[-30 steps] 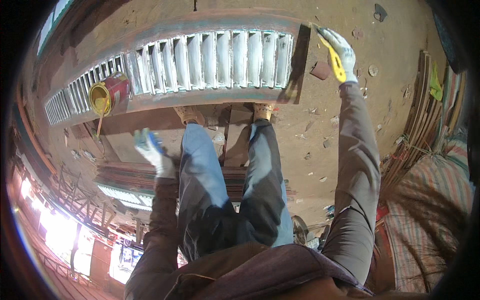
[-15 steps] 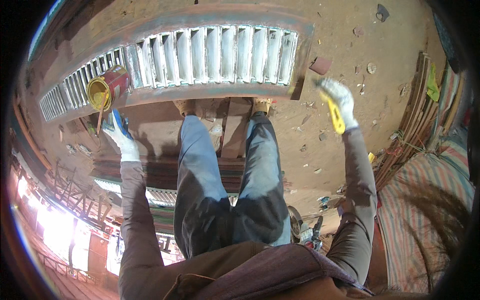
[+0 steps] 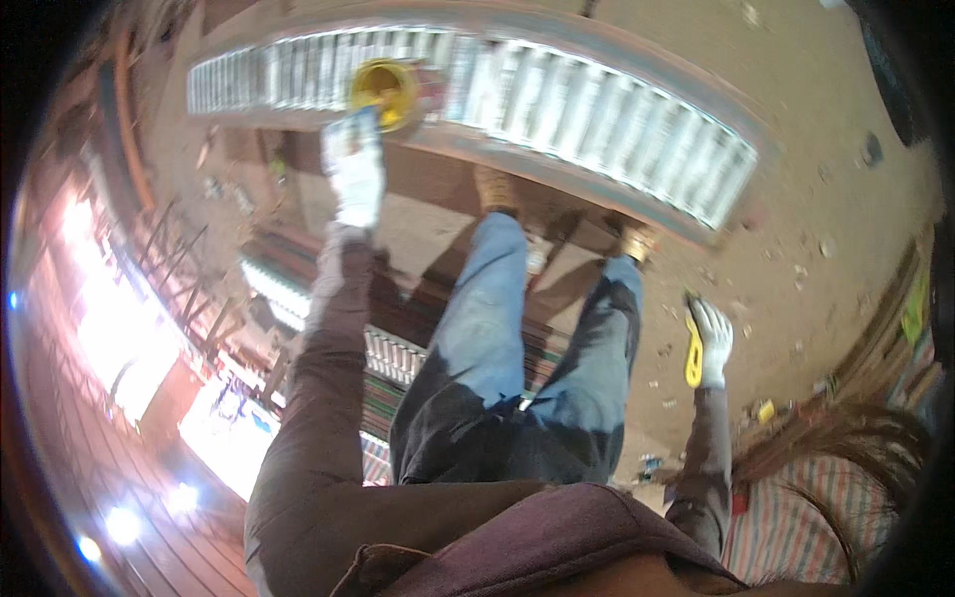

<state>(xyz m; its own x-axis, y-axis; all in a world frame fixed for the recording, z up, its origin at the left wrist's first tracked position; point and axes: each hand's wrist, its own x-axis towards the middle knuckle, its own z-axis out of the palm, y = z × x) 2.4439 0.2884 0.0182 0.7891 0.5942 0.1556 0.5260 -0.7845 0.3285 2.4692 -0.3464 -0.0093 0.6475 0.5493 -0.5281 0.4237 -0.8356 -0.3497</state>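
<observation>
A paint can [image 3: 385, 94], dark red outside and yellow inside, is tipped with its mouth to the left over the white-slatted louvred panel [image 3: 587, 104]. My left hand [image 3: 355, 164], in a white glove with blue on it, has its fingers at the can's near rim. Motion blur hides whether they grip it. Well apart from the panel, out to the right, my gloved right hand [image 3: 712, 338] is closed on a yellow-handled paintbrush [image 3: 693, 358]. Its dark head is blurred and partly hidden by the fingers.
My legs [image 3: 487, 298] stand close to the panel's near edge. More slatted panels [image 3: 393, 353] lie behind them. A striped sack [image 3: 796, 517] sits at the lower right, beside long boards [image 3: 870, 318]. Small litter is scattered over the dirt floor [image 3: 816, 199].
The view has turned, so the panel and can appear shifted to the right. My right hand has drawn back from the panel's right end, still holding the paintbrush. My left hand stays by the can.
</observation>
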